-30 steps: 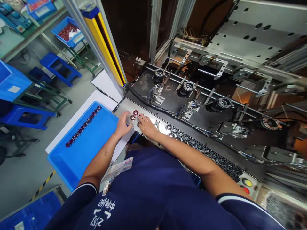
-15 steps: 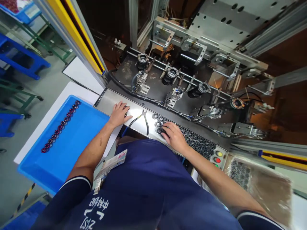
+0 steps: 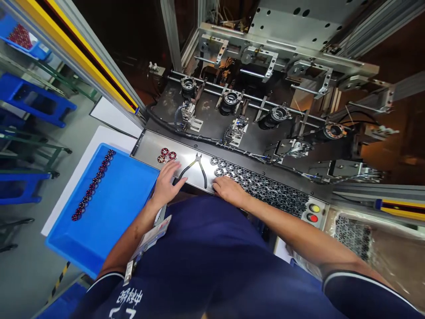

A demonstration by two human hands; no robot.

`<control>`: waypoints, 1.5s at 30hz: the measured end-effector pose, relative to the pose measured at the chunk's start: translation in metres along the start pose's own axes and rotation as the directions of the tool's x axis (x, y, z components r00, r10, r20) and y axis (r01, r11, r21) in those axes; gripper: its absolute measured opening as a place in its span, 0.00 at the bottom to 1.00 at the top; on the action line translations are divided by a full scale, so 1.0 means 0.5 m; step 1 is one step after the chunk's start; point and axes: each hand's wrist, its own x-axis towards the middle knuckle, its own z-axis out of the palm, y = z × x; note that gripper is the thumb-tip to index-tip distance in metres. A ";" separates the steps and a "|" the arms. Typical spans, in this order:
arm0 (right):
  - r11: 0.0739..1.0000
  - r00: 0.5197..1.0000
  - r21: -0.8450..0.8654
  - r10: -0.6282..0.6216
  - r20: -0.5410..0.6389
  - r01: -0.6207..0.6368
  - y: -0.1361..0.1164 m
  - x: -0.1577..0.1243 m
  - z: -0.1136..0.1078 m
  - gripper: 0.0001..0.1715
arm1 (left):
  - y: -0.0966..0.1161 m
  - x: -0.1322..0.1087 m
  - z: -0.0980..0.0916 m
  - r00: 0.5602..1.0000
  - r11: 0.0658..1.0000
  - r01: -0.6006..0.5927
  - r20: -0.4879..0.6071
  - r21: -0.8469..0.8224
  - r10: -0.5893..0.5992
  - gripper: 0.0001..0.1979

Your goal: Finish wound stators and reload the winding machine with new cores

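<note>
My left hand (image 3: 167,182), fingers apart, is just below three round red-and-black stators (image 3: 165,152) on the metal ledge (image 3: 146,148). It holds nothing that I can see. My right hand (image 3: 229,190) has its fingers curled at the ledge's front edge, closed on a round black-and-silver stator core (image 3: 214,186) that is mostly hidden. Between the hands lies a pair of cutting pliers (image 3: 198,160), jaws away from me and handles spread. Rows of stator cores (image 3: 259,182) fill the ledge beyond my right hand.
Behind the ledge stands a machine with several round holders (image 3: 230,98). A blue tray (image 3: 122,199) at left carries a line of red stators (image 3: 94,184). Yellow and red buttons (image 3: 312,217) sit at the ledge's right end, near a plastic-lined box (image 3: 392,239).
My left hand has drawn back toward me, uncovering the three red stators. My right hand has moved toward the ledge's front edge, its fingers closing around a stator core. The view has shifted slightly.
</note>
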 end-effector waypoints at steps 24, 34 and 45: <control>0.955 0.664 0.003 -0.204 -0.719 0.296 -0.112 0.143 -0.231 0.07 | 0.200 0.042 0.037 0.967 0.363 0.237 0.185 -0.901 -0.174 0.24; 0.713 0.960 0.648 -0.150 -0.234 0.269 -0.073 0.127 -0.340 0.16 | 0.169 0.065 0.008 0.960 0.557 0.230 0.279 -0.798 0.003 0.24; 0.617 0.932 0.772 -0.348 0.096 0.151 -0.067 0.157 -0.370 0.22 | 0.145 0.082 0.001 0.896 0.590 0.315 0.438 -0.744 0.073 0.27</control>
